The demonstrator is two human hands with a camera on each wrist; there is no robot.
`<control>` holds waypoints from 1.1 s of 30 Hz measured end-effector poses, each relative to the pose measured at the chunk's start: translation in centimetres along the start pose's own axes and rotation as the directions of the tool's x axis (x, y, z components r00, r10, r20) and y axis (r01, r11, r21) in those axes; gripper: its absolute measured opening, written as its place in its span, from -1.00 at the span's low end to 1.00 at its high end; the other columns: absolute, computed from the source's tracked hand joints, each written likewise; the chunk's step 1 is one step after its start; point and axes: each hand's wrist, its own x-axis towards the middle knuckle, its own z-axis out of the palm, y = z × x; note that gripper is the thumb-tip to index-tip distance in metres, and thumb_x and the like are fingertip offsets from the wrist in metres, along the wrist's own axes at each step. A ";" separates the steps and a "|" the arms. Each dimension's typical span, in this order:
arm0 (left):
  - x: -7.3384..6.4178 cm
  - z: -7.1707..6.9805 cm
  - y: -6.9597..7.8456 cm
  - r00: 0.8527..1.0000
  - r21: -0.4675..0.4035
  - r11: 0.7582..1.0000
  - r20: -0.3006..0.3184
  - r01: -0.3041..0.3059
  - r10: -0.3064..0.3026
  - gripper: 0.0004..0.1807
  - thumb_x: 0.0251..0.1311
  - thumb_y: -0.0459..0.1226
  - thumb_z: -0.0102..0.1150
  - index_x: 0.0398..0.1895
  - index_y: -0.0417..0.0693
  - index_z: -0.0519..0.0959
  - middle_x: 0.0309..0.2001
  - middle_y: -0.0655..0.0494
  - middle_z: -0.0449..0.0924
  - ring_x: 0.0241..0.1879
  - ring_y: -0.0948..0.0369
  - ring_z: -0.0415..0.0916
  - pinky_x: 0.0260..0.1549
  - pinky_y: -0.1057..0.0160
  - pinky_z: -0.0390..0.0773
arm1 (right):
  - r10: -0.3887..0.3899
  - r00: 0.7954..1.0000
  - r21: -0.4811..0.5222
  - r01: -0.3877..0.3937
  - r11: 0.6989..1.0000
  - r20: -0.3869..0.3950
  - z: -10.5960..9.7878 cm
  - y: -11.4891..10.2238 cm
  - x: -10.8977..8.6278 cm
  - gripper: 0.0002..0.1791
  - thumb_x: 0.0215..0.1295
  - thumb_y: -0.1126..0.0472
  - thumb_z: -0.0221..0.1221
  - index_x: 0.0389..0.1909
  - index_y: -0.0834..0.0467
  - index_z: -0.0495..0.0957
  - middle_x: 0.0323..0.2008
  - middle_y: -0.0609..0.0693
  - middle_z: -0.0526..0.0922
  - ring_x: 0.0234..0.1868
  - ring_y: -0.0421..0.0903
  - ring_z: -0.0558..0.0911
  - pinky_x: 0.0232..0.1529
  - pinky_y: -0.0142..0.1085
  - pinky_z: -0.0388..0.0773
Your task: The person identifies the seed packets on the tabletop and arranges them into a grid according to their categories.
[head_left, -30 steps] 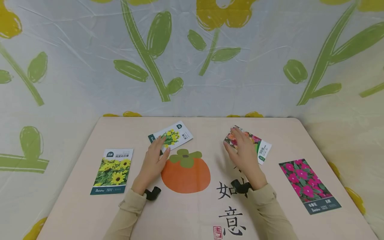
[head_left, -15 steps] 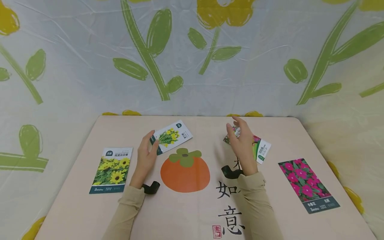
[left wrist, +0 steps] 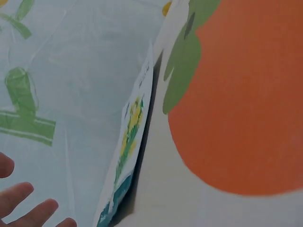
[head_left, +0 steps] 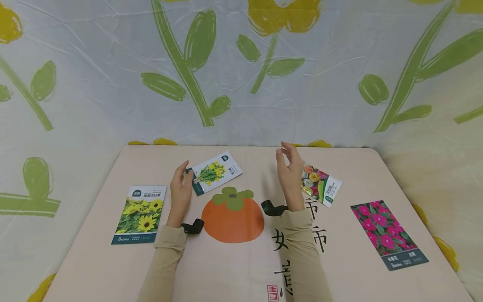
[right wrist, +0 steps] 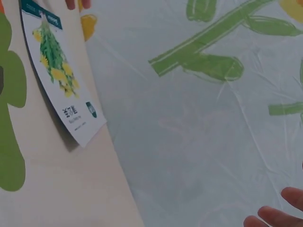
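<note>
My left hand [head_left: 181,188] is held with fingers relaxed at the left end of a white seed packet [head_left: 215,172] picturing yellow flowers on green stems. In the left wrist view its fingertips [left wrist: 45,210] stand apart from that packet [left wrist: 130,137]. My right hand [head_left: 289,174] is raised over the table, fingers loosely bent and holding nothing. It overlaps the left end of a seed packet with multicoloured blooms [head_left: 320,184]. In the right wrist view the yellow-flower packet [right wrist: 57,71] lies well away from the right fingertips [right wrist: 274,216].
A sunflower seed packet [head_left: 141,214] lies at the left of the pink table [head_left: 226,277], and a magenta-flower packet [head_left: 386,230] at the right. An orange persimmon [head_left: 232,220] and black characters are printed on the tabletop. Behind hangs a flower-patterned curtain [head_left: 302,105].
My left hand has drawn back leftward off the yellow-flower packet. The right hand has lifted from the multicoloured packet and moved left, uncovering more of it. The packets stay nearly in place.
</note>
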 end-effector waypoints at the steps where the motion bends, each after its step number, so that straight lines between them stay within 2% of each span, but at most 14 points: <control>1: 0.0 0.0 -0.1 1.000 0.000 1.000 0.000 0.009 -0.009 -0.52 0.51 -0.22 -0.08 0.44 -0.10 0.33 0.44 0.00 0.28 0.44 0.05 0.16 0.41 0.02 0.13 | 0.004 1.000 0.013 -0.003 1.000 -0.004 0.2 -0.1 0.0 -0.60 0.52 0.15 0.06 0.25 0.24 0.47 0.24 0.14 0.52 0.24 0.08 0.50 0.32 0.05 0.33; 5: 0.1 0.0 -0.6 0.999 -0.001 0.999 0.008 0.048 -0.048 -0.51 0.51 -0.18 -0.07 0.45 -0.06 0.32 0.46 0.03 0.25 0.47 0.07 0.10 0.41 0.00 0.12 | 0.018 1.000 0.043 -0.019 0.999 0.020 1.3 -0.3 0.0 -0.60 0.52 0.16 0.05 0.26 0.22 0.47 0.25 0.12 0.51 0.26 0.07 0.49 0.37 -0.05 0.28; 8: 0.0 0.0 -1.0 0.997 0.009 0.997 0.022 0.072 -0.072 -0.49 0.51 -0.13 -0.07 0.46 -0.02 0.31 0.47 0.06 0.22 0.49 0.06 0.06 0.41 -0.03 0.12 | 0.034 0.996 0.056 -0.039 0.998 0.083 2.1 -0.2 0.0 -0.58 0.52 0.14 0.05 0.31 0.18 0.44 0.30 0.10 0.47 0.32 0.05 0.44 0.38 -0.05 0.26; 10: 0.0 0.0 -1.3 0.997 0.020 0.997 0.032 0.070 -0.071 -0.49 0.51 -0.12 -0.07 0.45 -0.03 0.31 0.47 0.04 0.22 0.49 0.05 0.05 0.41 -0.04 0.12 | 0.056 0.990 0.070 -0.066 0.995 0.130 2.8 0.1 -0.1 -0.56 0.53 0.12 0.04 0.34 0.16 0.41 0.35 0.09 0.43 0.37 0.02 0.39 0.39 -0.03 0.25; 13: -0.1 0.0 -2.0 0.999 0.032 0.999 0.043 0.032 -0.033 -0.49 0.52 -0.14 -0.08 0.44 -0.10 0.31 0.46 -0.04 0.22 0.49 0.05 0.06 0.41 -0.03 0.13 | 0.109 0.970 0.105 -0.134 0.985 0.217 3.9 0.8 -0.4 -0.50 0.55 0.08 0.01 0.41 0.15 0.34 0.42 0.06 0.34 0.44 -0.01 0.29 0.44 -0.05 0.16; 15: -0.2 0.0 -2.3 0.999 0.038 0.999 0.044 -0.013 0.012 -0.50 0.52 -0.20 -0.08 0.43 -0.19 0.31 0.45 -0.11 0.23 0.48 0.03 0.08 0.40 -0.03 0.14 | 0.150 0.944 0.137 -0.197 0.971 0.296 4.6 1.2 -0.8 -0.46 0.56 0.05 -0.01 0.45 0.16 0.28 0.47 0.05 0.25 0.48 -0.01 0.21 0.47 -0.07 0.08; 18: -0.2 0.0 -2.8 0.997 0.076 0.995 0.047 -0.063 0.059 -0.51 0.51 -0.26 -0.08 0.43 -0.25 0.30 0.45 -0.15 0.23 0.48 0.02 0.09 0.40 -0.01 0.15 | 0.206 0.879 0.178 -0.306 0.935 0.430 5.7 1.9 -1.6 -0.41 0.58 0.02 -0.05 0.51 0.16 0.17 0.53 0.03 0.13 0.53 -0.02 0.08 0.49 -0.10 0.00; 21: -0.1 0.0 -3.2 0.995 0.129 0.989 0.068 -0.079 0.071 -0.49 0.51 -0.27 -0.08 0.44 -0.27 0.27 0.47 -0.15 0.19 0.49 0.01 0.05 0.41 -0.02 0.12 | 0.242 0.812 0.201 -0.398 0.895 0.531 6.6 2.5 -2.5 -0.39 0.60 0.05 -0.09 0.54 0.15 0.08 0.56 0.02 0.03 0.55 -0.02 -0.01 0.50 -0.07 -0.03; 23: 0.0 0.0 -3.4 0.994 0.164 0.984 0.091 -0.073 0.059 -0.47 0.51 -0.23 -0.08 0.46 -0.25 0.25 0.49 -0.14 0.15 0.51 0.01 0.00 0.42 -0.04 0.08 | 0.248 0.788 0.210 -0.427 0.880 0.563 6.9 2.8 -3.1 -0.39 0.60 0.07 -0.10 0.56 0.15 0.05 0.56 0.01 0.00 0.56 -0.02 -0.03 0.50 -0.04 -0.05; 26: 0.0 0.1 -3.6 0.991 0.202 0.978 0.129 -0.055 0.029 -0.42 0.52 -0.16 -0.08 0.49 -0.22 0.21 0.53 -0.11 0.07 0.53 0.01 -0.09 0.43 -0.09 0.03 | 0.257 0.778 0.199 -0.436 0.877 0.573 7.3 3.2 -3.6 -0.37 0.59 0.06 -0.08 0.55 0.16 0.04 0.56 0.01 0.01 0.55 0.00 0.01 0.49 -0.02 -0.02; 33: 0.0 0.1 -3.4 0.984 0.265 0.964 0.176 -0.038 -0.009 -0.40 0.52 -0.13 -0.09 0.49 -0.28 0.19 0.54 -0.06 0.04 0.54 0.01 -0.14 0.44 -0.11 0.00 | 0.224 0.806 0.147 -0.357 0.923 0.547 7.8 3.7 -4.1 -0.41 0.57 0.11 -0.04 0.50 0.25 0.15 0.54 0.10 0.09 0.51 0.10 0.13 0.45 0.01 0.10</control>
